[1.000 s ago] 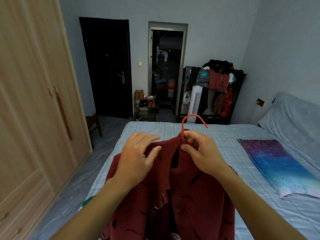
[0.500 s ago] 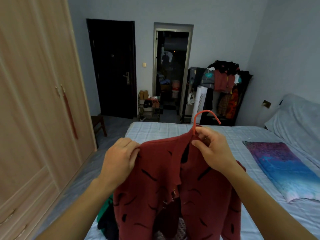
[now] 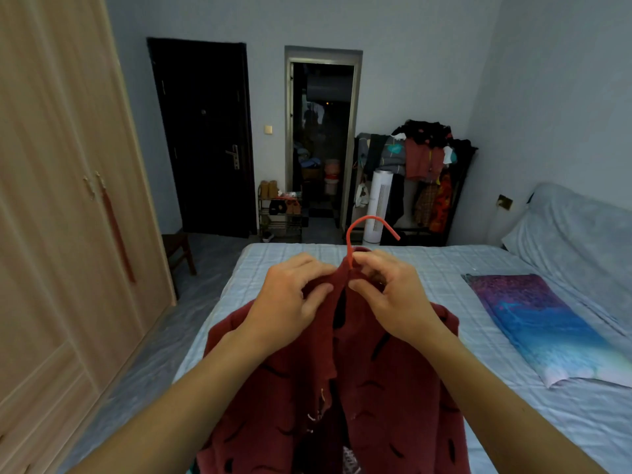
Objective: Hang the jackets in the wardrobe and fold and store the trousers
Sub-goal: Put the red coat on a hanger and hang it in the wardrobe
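The red jacket [image 3: 342, 388] hangs on a red hanger [image 3: 367, 227] above the bed [image 3: 478, 336]. The left hand [image 3: 287, 302] pinches the collar's left side. The right hand [image 3: 393, 299] pinches the collar at the hanger's neck. The wardrobe [image 3: 61, 217] stands at left.

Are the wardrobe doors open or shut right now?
Shut. The wardrobe doors lie flush, their handles side by side, with no interior showing, while both hands hold the red jacket on its hanger.
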The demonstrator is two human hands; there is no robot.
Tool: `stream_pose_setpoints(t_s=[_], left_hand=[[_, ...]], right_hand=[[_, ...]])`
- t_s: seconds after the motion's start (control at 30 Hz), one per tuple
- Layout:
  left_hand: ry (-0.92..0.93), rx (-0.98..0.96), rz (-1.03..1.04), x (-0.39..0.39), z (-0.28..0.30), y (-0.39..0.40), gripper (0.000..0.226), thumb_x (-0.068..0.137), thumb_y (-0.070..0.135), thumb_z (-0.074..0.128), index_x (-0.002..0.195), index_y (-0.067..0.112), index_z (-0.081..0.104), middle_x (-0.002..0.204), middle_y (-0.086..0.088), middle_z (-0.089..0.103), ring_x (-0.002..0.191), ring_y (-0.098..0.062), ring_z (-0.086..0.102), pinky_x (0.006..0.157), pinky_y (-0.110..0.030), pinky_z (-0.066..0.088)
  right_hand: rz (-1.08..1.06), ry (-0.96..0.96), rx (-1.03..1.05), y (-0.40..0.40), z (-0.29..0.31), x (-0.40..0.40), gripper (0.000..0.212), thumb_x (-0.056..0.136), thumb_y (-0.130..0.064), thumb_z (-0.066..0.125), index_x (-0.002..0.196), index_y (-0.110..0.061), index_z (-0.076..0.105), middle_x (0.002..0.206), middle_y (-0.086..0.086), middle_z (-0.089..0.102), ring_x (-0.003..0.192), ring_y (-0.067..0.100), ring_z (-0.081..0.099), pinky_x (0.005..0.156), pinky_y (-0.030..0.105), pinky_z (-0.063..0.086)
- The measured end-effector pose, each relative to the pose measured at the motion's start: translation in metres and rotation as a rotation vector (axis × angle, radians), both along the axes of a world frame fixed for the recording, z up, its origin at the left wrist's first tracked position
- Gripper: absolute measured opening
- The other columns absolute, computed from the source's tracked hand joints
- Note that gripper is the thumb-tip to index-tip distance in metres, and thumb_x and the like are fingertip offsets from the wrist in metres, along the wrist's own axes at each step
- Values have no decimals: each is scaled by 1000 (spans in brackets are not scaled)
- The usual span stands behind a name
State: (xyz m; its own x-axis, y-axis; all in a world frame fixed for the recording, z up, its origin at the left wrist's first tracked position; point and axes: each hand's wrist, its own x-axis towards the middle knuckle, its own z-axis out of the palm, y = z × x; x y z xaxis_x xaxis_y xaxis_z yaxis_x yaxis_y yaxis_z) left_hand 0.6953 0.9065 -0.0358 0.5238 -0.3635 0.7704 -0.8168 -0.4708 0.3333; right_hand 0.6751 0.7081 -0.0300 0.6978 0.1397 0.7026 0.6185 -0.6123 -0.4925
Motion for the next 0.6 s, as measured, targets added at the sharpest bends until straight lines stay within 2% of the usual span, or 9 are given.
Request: stream_pose_setpoints(t_s=[0.07, 0.17, 0.3, 0.47, 0.57, 0.6], left_hand=[[15, -56, -9, -2, 3, -6, 21, 83, 14, 75, 104, 14, 75, 89, 7, 68, 83, -1, 60, 77, -13, 44], [43, -129, -16, -8, 6, -15, 18, 83, 25, 76, 98, 15, 76, 83, 8, 67, 77, -6, 61, 70, -22, 49], [120, -189, 16, -8, 2, -21, 19, 81, 29, 78, 96, 18, 76, 82, 9, 69, 78, -11, 64, 69, -32, 51], [207, -217, 29, -8, 0, -21, 13, 81, 22, 80, 93, 20, 77, 81, 10, 72, 76, -7, 65, 66, -22, 49], [280, -231, 10, -6, -4, -17, 1, 84, 22, 75, 84, 21, 74, 78, 8, 71, 74, -11, 65, 67, -33, 51], [270, -215, 20, -6, -6, -15, 5, 85, 25, 72, 83, 21, 73, 78, 7, 70, 74, -14, 65, 68, -37, 51]], right_hand=[[-8, -13, 7, -2, 1, -1, 35, 82, -2, 74, 113, -17, 69, 82, -5, 61, 75, 12, 59, 71, 22, 50], [3, -37, 4, 1, -1, -4, 35, 82, 0, 74, 112, -18, 70, 81, -14, 60, 74, 10, 59, 69, 16, 48], [-10, -36, 21, 6, -4, -6, 34, 81, -3, 76, 110, -19, 71, 82, -22, 61, 75, 8, 62, 70, 13, 48], [19, -19, 74, 13, -4, -8, 39, 82, -6, 77, 118, -19, 67, 80, -11, 69, 80, 3, 68, 78, 11, 50], [34, 9, 72, 17, -5, -8, 44, 80, -7, 80, 120, -17, 66, 77, -10, 68, 85, 1, 68, 81, 11, 50], [34, 20, 72, 19, -5, -7, 45, 79, -7, 80, 121, -16, 65, 76, -11, 68, 86, 1, 68, 82, 11, 50]])
